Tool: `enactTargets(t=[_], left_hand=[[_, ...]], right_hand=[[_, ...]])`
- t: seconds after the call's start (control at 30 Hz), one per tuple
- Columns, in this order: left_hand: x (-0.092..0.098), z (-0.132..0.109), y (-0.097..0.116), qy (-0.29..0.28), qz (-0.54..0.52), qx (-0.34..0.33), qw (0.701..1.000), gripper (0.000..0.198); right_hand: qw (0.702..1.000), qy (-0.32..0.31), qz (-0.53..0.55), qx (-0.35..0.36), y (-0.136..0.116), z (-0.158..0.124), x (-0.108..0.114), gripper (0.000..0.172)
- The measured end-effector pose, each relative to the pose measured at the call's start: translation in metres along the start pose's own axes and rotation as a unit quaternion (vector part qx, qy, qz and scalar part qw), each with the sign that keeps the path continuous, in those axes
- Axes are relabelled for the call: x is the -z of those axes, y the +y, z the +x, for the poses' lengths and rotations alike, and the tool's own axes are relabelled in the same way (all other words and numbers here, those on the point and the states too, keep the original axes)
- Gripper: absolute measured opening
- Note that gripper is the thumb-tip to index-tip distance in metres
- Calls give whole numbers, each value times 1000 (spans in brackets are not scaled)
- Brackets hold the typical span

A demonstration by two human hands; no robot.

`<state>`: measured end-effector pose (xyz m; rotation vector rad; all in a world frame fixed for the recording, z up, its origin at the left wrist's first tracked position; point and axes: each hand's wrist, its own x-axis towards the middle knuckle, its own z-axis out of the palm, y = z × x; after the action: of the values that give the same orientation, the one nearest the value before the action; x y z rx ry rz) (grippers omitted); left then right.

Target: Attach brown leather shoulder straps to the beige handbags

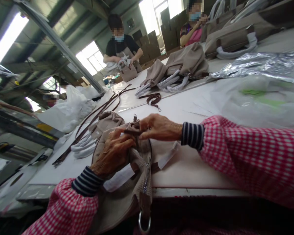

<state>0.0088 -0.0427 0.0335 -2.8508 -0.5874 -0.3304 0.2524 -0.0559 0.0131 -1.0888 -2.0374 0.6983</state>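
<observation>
A taupe fabric bag (122, 204) lies in front of me, partly over the table's near edge, its silver zipper (147, 176) open. At the bag's top is a rolled brown strap (134, 125) with a small metal clasp standing above it. My right hand (159, 126) pinches the roll from the right, thumb below. From the left, my left hand (115, 150) rests over the bag, its curled fingers at the roll's other end. White wrapping (120, 178) covers part of a handle below my left hand. A metal ring (144, 222) hangs at the zipper's lower end.
Another taupe bag (107, 122) with wrapped handles lies behind my left hand, beside long brown straps (95, 114). A coiled strap (153, 99) and more bags (186, 60) lie farther back. Clear plastic (254, 101) covers the right side. Two masked people work across the table.
</observation>
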Motion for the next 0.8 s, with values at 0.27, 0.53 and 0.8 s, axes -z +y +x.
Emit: enactTargets(t=[0.27, 0.53, 0.8], left_hand=[[30, 0, -15, -47, 16, -13, 999, 31], [66, 5, -7, -174, 66, -63, 980, 29], [54, 25, -1, -370, 121, 1, 921, 20]], right_hand=[[965, -69, -236, 91, 12, -11, -49, 17], [970, -62, -222, 77, 10, -11, -41, 17], [972, -50, -218, 71, 12, -12, -43, 16]])
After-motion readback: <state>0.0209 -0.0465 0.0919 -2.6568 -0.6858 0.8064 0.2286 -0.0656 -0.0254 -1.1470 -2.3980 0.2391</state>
